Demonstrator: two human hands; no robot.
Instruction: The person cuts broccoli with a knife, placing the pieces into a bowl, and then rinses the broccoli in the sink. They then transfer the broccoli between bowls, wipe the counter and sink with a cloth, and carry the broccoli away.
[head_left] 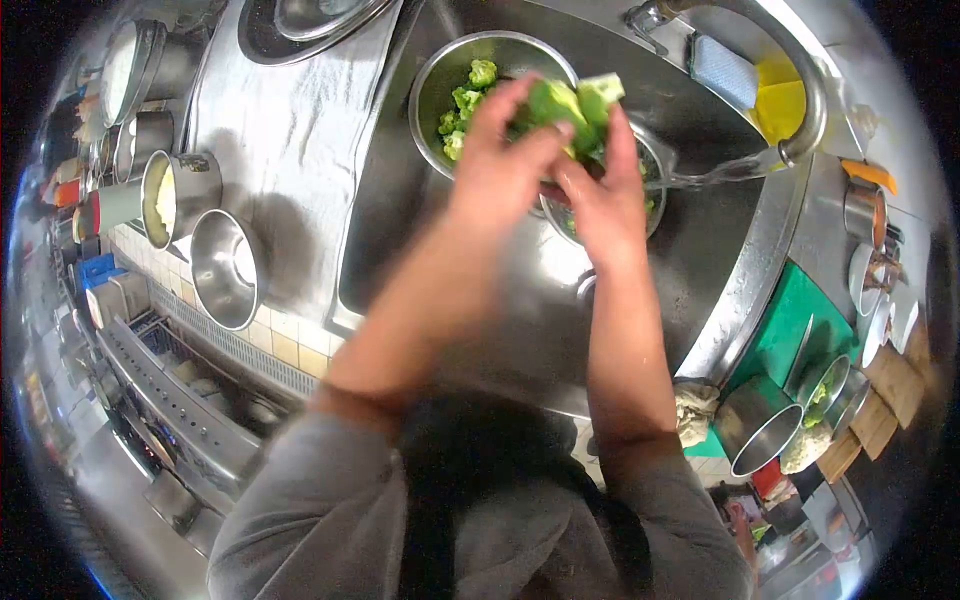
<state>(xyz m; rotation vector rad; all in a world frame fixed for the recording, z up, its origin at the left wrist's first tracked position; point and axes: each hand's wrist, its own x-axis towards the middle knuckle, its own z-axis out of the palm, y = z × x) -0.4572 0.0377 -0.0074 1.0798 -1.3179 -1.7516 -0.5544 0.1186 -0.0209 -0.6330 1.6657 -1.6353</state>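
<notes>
Left hand (500, 150) and right hand (605, 195) were closed around green broccoli (558, 105) in the head view, holding it between them above the metal sink (690, 275). Just beyond and to the left of the left hand, loose florets (465, 100) lay in a steel bowl (510, 55). Beneath the right hand sat a smaller bowl (553, 215); to its right, water ran from a curved tap (812, 110). Motion blurred the fingertips.

No text, label, brand, number or sign is showing legibly anywhere in the head view; any small markings toward the curved, blurry edges are appearing too small to read.
</notes>
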